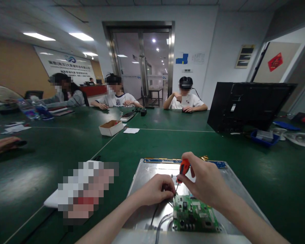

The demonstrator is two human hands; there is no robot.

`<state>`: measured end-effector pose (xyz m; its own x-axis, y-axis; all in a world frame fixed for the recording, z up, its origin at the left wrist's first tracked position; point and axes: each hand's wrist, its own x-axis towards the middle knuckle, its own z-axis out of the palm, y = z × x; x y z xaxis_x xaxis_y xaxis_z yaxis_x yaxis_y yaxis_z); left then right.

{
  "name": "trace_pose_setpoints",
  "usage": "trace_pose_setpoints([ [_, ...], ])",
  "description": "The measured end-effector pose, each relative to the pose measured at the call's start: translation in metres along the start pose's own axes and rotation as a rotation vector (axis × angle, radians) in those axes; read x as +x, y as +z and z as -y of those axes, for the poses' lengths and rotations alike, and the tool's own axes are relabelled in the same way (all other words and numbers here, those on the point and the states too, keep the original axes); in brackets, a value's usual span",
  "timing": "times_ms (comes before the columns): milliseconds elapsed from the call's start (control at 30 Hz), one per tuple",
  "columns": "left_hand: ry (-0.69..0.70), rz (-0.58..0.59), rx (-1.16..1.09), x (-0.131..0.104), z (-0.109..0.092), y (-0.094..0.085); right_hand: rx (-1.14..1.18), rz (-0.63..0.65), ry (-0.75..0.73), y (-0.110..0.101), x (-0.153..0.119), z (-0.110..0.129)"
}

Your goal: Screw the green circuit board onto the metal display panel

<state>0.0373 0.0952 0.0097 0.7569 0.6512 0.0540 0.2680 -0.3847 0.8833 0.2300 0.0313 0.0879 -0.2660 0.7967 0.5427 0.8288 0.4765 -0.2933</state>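
Circuit board: green board, my landmark; right in front of me, lying on the silvery panel, bare metal showing beyond it and to both sides.
Screwdriver: orange-and-dark screwdriver, handle above the board's far-left corner, shaft slanting down to that corner. Whether the tip is seated in anything, can't tell; my fingers crowd it.
Right hand: my right hand is closed round the handle, thumb and fingers pinching; reaches in over the board's right side.
Left hand: my left hand sits just left of the board's far-left corner, thumb and fingertips drawn narrow by the tip. Anything pinched there? Hidden, can't tell.
Shaft angle: leaning; I'd judge straighter is better before any turning force, else the tip may slip onto parts.
Pressure: light push down the shaft, small twists from the fingers, no prying against the board.
Steadying: left fingertips good as a guide, but best just off the tip's slip path.
Cables: black and grey cables left of the board; should stay slack, not tugged by my left wrist.
Blue strip: blue strip beyond the board, at the panel's far edge; no leaning on it.
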Motion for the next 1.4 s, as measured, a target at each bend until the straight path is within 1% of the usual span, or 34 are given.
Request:
trace_pose_setpoints([
  [67,-0.001,-0.006,0.012,0.000,-0.001,0.000,-0.117,0.117,0.024,-0.009,0.009,0.005],
  [133,-0.011,-0.008,0.030,0.000,-0.002,0.001,-0.235,0.208,0.039,-0.015,0.018,0.008],
  [200,-0.027,-0.009,0.035,-0.001,-0.002,0.001,-0.333,0.266,0.061,-0.019,0.025,0.011],
  [267,-0.032,-0.008,0.030,-0.001,-0.002,0.001,-0.379,0.302,0.082,-0.021,0.030,0.012],
  [333,-0.025,-0.001,0.023,0.000,0.000,0.001,-0.335,0.321,0.072,-0.023,0.031,0.012],
  [500,-0.042,-0.001,-0.022,0.001,0.005,0.002,0.007,0.368,-0.072,-0.027,0.025,0.008],
  [567,-0.049,-0.011,-0.027,0.001,0.005,0.003,0.049,0.403,-0.082,-0.028,0.024,0.006],
  [633,-0.041,-0.008,-0.022,0.000,0.004,0.002,0.028,0.409,-0.071,-0.029,0.024,0.005],
  [767,-0.026,0.004,-0.030,-0.001,0.001,0.002,-0.081,0.357,-0.060,-0.027,0.028,0.006],
  [933,-0.007,0.000,0.003,0.000,-0.002,0.001,-0.180,0.381,-0.089,-0.026,0.026,0.013],
  [1100,0.017,0.007,0.004,0.001,0.002,0.001,-0.113,0.334,-0.099,-0.030,0.021,0.017],
  [1233,-0.016,0.014,0.001,0.001,0.004,0.002,-0.062,0.380,-0.090,-0.031,0.022,0.013],
  [1300,-0.032,0.005,0.003,0.001,0.004,0.002,-0.075,0.392,-0.079,-0.030,0.024,0.011],
  [1400,-0.035,0.005,-0.008,0.000,0.004,0.002,-0.148,0.366,-0.056,-0.026,0.026,0.010],
])
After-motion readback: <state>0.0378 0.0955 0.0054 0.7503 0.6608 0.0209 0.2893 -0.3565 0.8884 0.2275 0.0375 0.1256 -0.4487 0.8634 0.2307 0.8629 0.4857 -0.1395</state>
